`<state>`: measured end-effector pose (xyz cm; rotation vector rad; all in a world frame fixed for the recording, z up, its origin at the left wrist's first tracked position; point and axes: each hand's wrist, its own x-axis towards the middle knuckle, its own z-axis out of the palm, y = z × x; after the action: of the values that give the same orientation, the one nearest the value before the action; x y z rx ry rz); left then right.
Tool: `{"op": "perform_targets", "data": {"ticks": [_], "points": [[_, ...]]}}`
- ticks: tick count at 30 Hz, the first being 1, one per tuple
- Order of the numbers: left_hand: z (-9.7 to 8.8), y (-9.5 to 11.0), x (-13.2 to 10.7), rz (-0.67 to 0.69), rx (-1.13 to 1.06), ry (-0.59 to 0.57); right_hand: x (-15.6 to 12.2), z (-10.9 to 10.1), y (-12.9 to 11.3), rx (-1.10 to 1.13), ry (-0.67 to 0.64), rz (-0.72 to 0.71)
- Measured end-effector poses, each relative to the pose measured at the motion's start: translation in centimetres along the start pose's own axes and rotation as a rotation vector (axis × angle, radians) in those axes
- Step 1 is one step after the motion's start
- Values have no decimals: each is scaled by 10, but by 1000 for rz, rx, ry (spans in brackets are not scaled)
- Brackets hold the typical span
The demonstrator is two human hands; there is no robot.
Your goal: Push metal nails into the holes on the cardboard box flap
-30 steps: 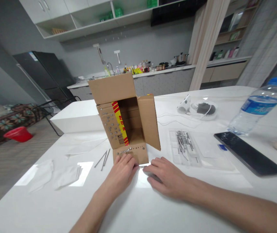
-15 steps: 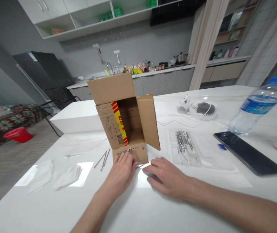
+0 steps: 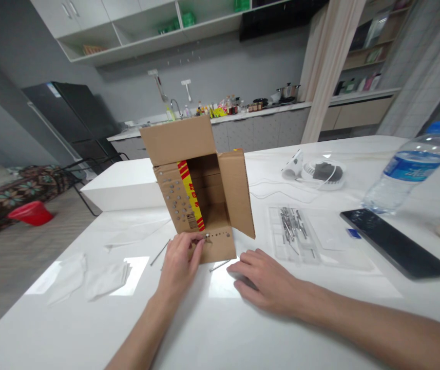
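Note:
An open cardboard box (image 3: 225,180) stands on the table, its front flap (image 3: 220,251) folded down towards me. Several round nail heads dot the left side panel. A row of small holes and nail heads runs along the flap. My left hand (image 3: 179,262) rests on the flap's left part, thumb and forefinger drawn together at that row; whatever is between them is too small to make out. A loose nail (image 3: 220,265) lies just in front of the flap. Beside it my right hand (image 3: 264,282) rests on the table, fingers loosely bent, thumb apart, holding nothing visible.
Right of the box lies a clear compartment case (image 3: 277,246) with several nails. Further right are a black phone (image 3: 397,244) and a water bottle (image 3: 408,169). Another nail (image 3: 160,253) and white tissues (image 3: 106,280) lie to the left. A white fan (image 3: 325,174) sits behind.
My left hand has slid leftward along the flap, and its thumb and forefinger now show at the row of holes. More of the nail in front is uncovered. My right hand stays put.

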<state>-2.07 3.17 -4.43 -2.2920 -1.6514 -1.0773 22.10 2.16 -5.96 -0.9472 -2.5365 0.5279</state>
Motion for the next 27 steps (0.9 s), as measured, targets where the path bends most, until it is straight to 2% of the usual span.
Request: {"op": "perform_targets", "data": {"ticks": [17, 27], "points": [[7, 0, 8, 26, 3, 60, -1, 1, 1, -3, -5, 7], [8, 4, 9, 140, 47, 93, 0, 1, 1, 10, -1, 13]]}}
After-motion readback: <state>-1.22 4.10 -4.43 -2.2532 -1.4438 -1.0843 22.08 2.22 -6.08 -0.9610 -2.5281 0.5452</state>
